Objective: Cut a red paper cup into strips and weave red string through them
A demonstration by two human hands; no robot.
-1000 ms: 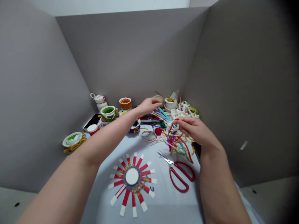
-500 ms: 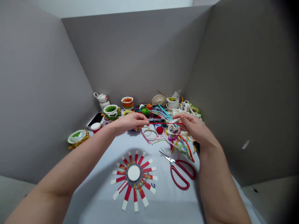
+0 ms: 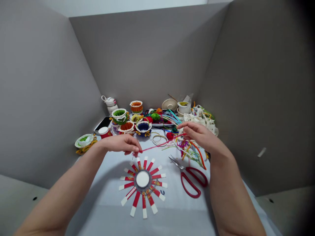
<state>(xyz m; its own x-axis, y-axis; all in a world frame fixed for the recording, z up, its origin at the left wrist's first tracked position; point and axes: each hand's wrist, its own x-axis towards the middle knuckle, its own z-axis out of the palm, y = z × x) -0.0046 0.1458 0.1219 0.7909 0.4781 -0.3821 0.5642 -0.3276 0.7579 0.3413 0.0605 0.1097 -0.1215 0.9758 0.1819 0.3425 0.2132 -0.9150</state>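
Note:
A thin red yarn (image 3: 159, 144) stretches on a slant between my two hands. My left hand (image 3: 124, 144) pinches its lower end just above the far edge of the cut paper cup, with a short tail hanging under the fingers. Higher up on the right, my right hand (image 3: 195, 131) is closed on the other end. The paper cup (image 3: 135, 203) lies flat, its sides slit into red and white strips that spread like rays around a grey ring and white round middle. Red-handled scissors (image 3: 190, 178) lie partly spread on the right, blades pointing away.
Woven cups in green (image 3: 119, 113), orange (image 3: 136, 106) and blue (image 3: 143, 127) stand at the back left beside a red paper cup (image 3: 104, 132). A red yarn ball (image 3: 169, 135) and tangled colored strands (image 3: 193, 150) lie back right. Grey panels (image 3: 147, 59) enclose the table.
My left hand has moved left and down toward me, so the level yarn now slants. My right hand has shifted slightly left. The woven cups behind my left hand have come into view.

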